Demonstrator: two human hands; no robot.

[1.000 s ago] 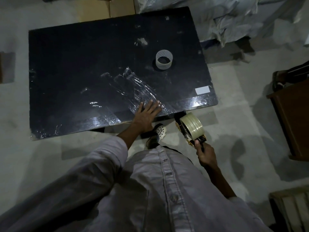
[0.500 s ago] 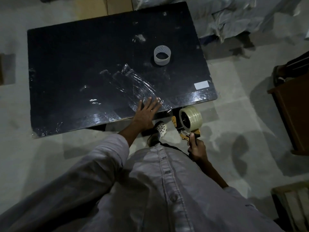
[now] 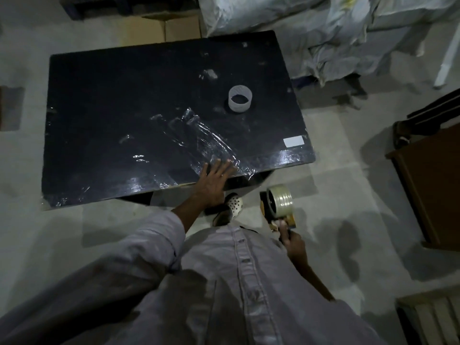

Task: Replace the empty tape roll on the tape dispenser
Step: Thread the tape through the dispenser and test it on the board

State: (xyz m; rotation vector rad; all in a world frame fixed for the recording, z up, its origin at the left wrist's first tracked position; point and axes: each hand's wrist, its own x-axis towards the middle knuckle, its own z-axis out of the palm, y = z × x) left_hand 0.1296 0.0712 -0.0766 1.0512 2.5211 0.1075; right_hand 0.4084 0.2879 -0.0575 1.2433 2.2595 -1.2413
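The left hand [image 3: 214, 183] lies flat, fingers spread, on the table's [image 3: 124, 95] near edge. The right hand [image 3: 293, 242] has its grip closed around the tape dispenser [image 3: 278, 207], seemingly loaded with a full roll. The empty roll [image 3: 240, 99] stands far right.

right hand [image 3: 291, 241] hides the tape dispenser [image 3: 273, 209] handle; brown cabinet [image 3: 434, 192] is cut off.

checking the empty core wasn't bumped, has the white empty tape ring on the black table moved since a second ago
No. The white empty tape ring keeps its spot on the black table, equally far from the small white label near the corner; only the camera shifted.
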